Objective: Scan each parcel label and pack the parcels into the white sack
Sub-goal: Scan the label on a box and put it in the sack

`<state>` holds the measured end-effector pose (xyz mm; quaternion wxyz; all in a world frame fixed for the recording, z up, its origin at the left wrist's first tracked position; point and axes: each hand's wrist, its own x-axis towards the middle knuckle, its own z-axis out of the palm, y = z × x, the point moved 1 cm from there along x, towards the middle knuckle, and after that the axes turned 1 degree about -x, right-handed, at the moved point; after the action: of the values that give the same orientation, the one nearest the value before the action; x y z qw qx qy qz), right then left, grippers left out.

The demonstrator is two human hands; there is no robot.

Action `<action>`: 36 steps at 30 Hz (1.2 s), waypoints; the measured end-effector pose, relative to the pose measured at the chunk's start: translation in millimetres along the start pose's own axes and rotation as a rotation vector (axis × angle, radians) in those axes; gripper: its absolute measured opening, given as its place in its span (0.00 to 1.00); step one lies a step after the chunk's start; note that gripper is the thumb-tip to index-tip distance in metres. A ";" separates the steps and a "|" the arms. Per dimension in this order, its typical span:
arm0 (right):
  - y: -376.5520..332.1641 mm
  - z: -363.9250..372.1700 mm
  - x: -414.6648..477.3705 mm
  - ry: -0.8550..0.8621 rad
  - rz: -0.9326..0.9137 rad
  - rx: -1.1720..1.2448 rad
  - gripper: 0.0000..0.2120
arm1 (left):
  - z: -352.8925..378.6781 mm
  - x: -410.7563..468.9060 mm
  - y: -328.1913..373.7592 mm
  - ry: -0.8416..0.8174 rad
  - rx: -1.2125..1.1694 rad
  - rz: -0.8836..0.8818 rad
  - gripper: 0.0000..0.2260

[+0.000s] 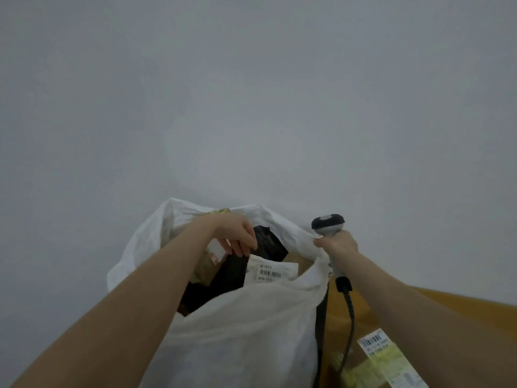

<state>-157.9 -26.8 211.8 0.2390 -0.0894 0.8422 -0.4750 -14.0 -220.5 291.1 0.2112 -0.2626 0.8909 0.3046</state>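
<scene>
One sack [251, 331]; one scanner [328, 224] with one cable [348, 326]; two hands, left hand [232, 233] and right hand [340, 243]; at least three parcels showing in the sack: black parcel [268, 242], brown parcel [205, 268], white packet [216, 247]; one box [363, 309] outside; two barcode labels: sack label [270, 271], box label [375, 343].

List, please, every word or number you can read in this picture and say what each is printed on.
"010-01", seemingly, under the barcode on the white paper label inside the white plastic sack; the rest is hidden or blurred.
White and yellow label on the brown cardboard box: barcode and print, too blurred to read.
Red mark on the small pale parcel in the left hand: unreadable.
Grey handheld scanner in the right hand: no text shows.
</scene>
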 end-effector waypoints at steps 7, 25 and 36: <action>-31.9 29.7 73.9 0.037 0.043 -0.175 0.17 | -83.0 120.0 -51.4 0.582 0.126 0.039 0.18; -80.2 56.9 129.2 0.249 -0.039 -0.142 0.07 | -147.5 226.7 -81.1 0.401 -0.031 0.232 0.03; -76.4 66.7 115.7 0.210 -0.062 -0.105 0.10 | -68.7 229.6 -64.4 -0.176 0.098 0.180 0.32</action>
<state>-231.9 -161.7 210.4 0.1297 -0.0777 0.8830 -0.4443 -167.9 -386.8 190.0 0.2729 -0.1435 0.9027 0.3002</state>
